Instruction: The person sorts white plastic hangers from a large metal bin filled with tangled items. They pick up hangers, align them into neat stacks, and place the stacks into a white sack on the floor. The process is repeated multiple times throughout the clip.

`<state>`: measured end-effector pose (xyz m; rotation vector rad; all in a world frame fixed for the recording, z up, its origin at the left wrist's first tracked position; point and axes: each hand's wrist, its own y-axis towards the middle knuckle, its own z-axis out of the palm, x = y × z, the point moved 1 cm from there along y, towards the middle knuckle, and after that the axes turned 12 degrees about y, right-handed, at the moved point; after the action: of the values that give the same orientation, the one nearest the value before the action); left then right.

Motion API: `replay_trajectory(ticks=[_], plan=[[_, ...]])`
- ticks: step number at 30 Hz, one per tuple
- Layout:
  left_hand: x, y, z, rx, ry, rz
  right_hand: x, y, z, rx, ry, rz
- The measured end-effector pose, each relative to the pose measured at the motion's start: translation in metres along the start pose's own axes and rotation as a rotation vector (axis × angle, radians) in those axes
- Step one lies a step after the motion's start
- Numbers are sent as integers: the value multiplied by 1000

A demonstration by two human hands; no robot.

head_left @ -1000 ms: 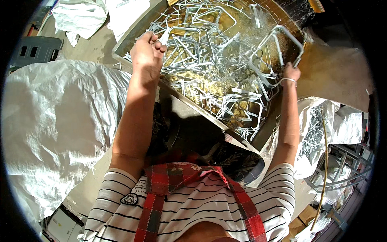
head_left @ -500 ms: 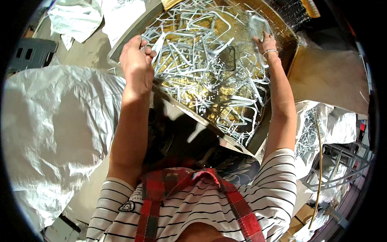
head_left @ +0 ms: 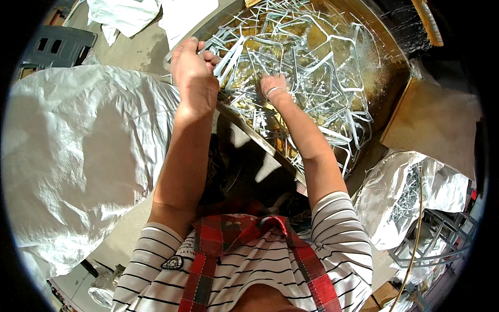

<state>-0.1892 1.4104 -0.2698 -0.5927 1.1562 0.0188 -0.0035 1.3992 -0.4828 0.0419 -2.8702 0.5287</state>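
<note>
Bent grey rods (head_left: 314, 68) are lying tangled in a metal tray (head_left: 262, 141), upper centre of the frame, wet and overlapping in yellowish liquid; the right hand (head_left: 274, 83) is reaching in among them at mid-tray, fingers blurred and partly hidden, grip cannot be told; its forearm is crossing the near rim and covering some rods; the left hand (head_left: 195, 60) is hanging over the tray's left side, fingers curling, whether on anything cannot be told.

Surroundings: a large white sack (head_left: 88, 156) is filling the left; a dark grey plastic piece (head_left: 62, 46) and white sheeting (head_left: 125, 14) are lying upper left; a brown board (head_left: 434, 130) is flanking the tray at right, with an opened white sack (head_left: 382, 195) of metal pieces below.

Orientation: rods are pointing many ways; beside the left hand, a pale length is slanting from upper right to lower left.
</note>
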Motion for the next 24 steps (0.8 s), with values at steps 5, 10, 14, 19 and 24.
replay_trajectory(ticks=[5,10,14,19,24], plan=[[1,2,-4,6,-4,20,-22,-23,-9,208,21,76],[-1,-8,1,72,-36,-44,-50,-25,-25,-322,323,122],[-3,-13,-4,101,-13,-17,-67,7,-15,-416,364,474],[-1,-7,-15,132,3,54,-70,21,-29,-164,156,482],[4,0,-11,212,-27,66,-116,31,-20,-274,318,254]])
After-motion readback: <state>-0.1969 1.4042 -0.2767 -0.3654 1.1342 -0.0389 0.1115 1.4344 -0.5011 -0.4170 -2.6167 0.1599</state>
